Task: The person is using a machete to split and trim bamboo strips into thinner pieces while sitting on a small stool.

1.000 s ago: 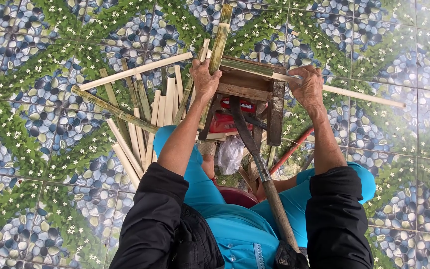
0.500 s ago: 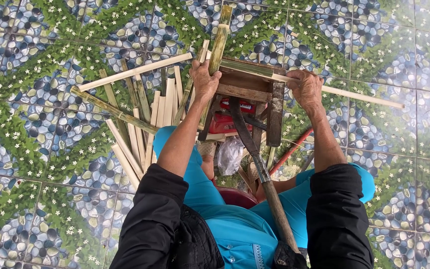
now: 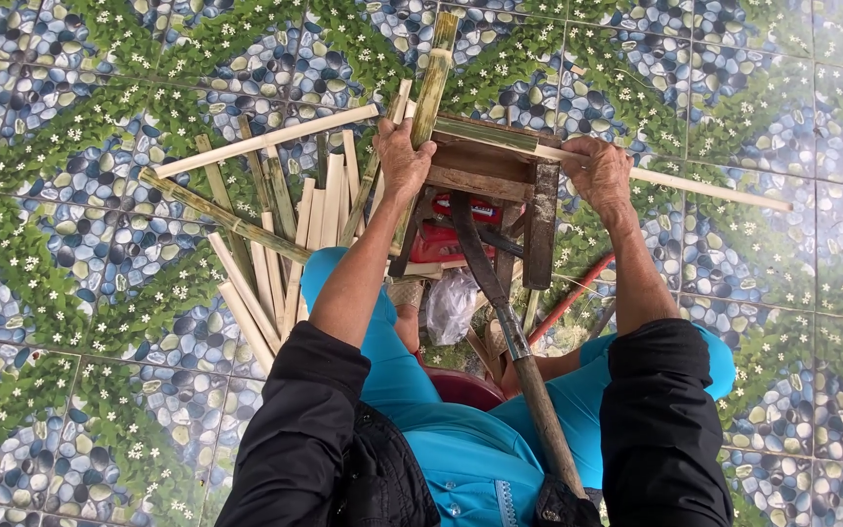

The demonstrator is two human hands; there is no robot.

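My left hand [image 3: 404,156] grips an upright green bamboo piece [image 3: 429,93] at the left edge of a small wooden stool [image 3: 500,181]. On the stool's right side my right hand [image 3: 597,171] holds a long pale split bamboo strip [image 3: 704,187] that lies across the stool top. A long-handled curved blade [image 3: 500,303] rests between my knees, its tip against the stool and its handle toward my body.
A pile of split bamboo strips [image 3: 265,234] lies on the patterned tile floor [image 3: 100,117] to the left. Under the stool are a red box [image 3: 451,239], a clear plastic bag [image 3: 451,304] and a red rod [image 3: 570,298]. I sit on a dark red seat [image 3: 465,388].
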